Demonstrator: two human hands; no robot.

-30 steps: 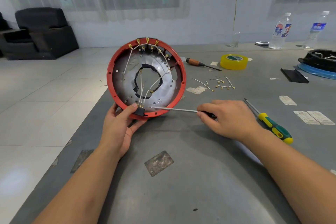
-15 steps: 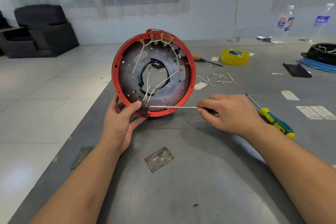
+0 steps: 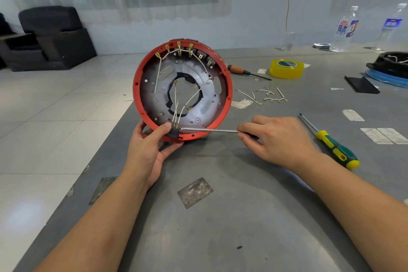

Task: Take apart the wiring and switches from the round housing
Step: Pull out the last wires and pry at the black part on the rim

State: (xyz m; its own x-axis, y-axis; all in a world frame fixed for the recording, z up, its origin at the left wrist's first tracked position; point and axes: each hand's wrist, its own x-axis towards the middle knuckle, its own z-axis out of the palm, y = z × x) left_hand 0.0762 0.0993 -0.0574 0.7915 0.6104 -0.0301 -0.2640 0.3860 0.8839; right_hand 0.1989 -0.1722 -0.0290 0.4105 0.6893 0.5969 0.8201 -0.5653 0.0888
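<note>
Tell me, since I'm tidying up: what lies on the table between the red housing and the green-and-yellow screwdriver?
In the head view, the right hand lies between the red housing and the green-and-yellow screwdriver, holding a thin screwdriver.

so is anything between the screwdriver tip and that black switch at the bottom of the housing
Nothing visible. The screwdriver shaft in the right hand runs clear to the black switch, which the left hand's thumb holds against the red housing rim.

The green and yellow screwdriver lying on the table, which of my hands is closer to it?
Right. Your right hand sits just left of the green and yellow screwdriver; your left hand is farther off, gripping the red housing at its bottom rim.
</note>
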